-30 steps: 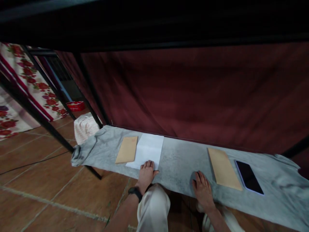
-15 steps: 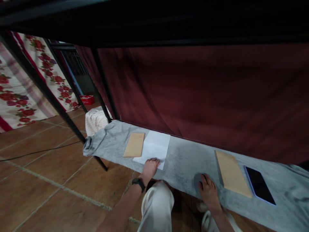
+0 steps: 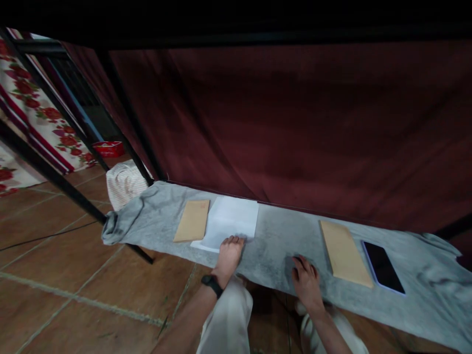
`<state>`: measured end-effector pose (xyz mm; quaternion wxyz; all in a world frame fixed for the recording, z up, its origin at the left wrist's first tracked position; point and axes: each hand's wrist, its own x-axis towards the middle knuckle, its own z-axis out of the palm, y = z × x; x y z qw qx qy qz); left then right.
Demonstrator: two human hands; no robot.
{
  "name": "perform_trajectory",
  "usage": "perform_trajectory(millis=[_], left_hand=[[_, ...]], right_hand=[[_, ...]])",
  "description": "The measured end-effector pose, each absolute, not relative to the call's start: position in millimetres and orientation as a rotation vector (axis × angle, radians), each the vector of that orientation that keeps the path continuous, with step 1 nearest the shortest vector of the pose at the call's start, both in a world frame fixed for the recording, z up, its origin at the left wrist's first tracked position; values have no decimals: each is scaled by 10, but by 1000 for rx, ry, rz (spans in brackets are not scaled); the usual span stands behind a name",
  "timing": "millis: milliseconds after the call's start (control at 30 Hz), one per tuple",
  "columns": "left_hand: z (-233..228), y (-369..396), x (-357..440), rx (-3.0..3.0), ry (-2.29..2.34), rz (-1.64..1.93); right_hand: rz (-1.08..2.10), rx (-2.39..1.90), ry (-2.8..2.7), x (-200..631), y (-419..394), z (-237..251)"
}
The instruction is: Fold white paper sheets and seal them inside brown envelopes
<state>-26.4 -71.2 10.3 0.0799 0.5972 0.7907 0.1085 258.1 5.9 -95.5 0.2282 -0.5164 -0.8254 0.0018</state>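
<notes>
A white sheet of paper (image 3: 233, 216) lies on the grey cloth of the bench. My left hand (image 3: 231, 251), with a dark band on its wrist, has its fingers closed at the paper's near right edge, which looks bent up. Left of the paper, almost touching it, is a brown envelope (image 3: 192, 220). My right hand (image 3: 308, 282) rests on the cloth near the front edge, its fingers loosely bent and apart. A small dark patch shows by its fingertips; whether shadow or object, I cannot tell. Right of that hand lies a second brown envelope (image 3: 345, 253).
A phone (image 3: 383, 268) with a dark screen and purplish edge lies beyond the right envelope. The grey cloth (image 3: 273, 246) covers the bench. Dark metal posts (image 3: 127, 105) stand at left, with a dark red curtain (image 3: 295, 132) behind. A red box (image 3: 108, 148) sits on the floor.
The view has shifted a little to the right. The paper's near edge, flat beneath my left hand before, now looks drawn up and bent away from me. My right hand stays on the cloth.
</notes>
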Motion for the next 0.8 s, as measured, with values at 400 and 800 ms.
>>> perform_trajectory(millis=[400, 800], left_hand=[[135, -751, -647, 1698, 2316, 254], [281, -742, 577, 2491, 2020, 340]], right_hand=[[86, -1347, -2307, 2643, 36, -943], [1397, -1215, -1434, 2631, 113, -674]])
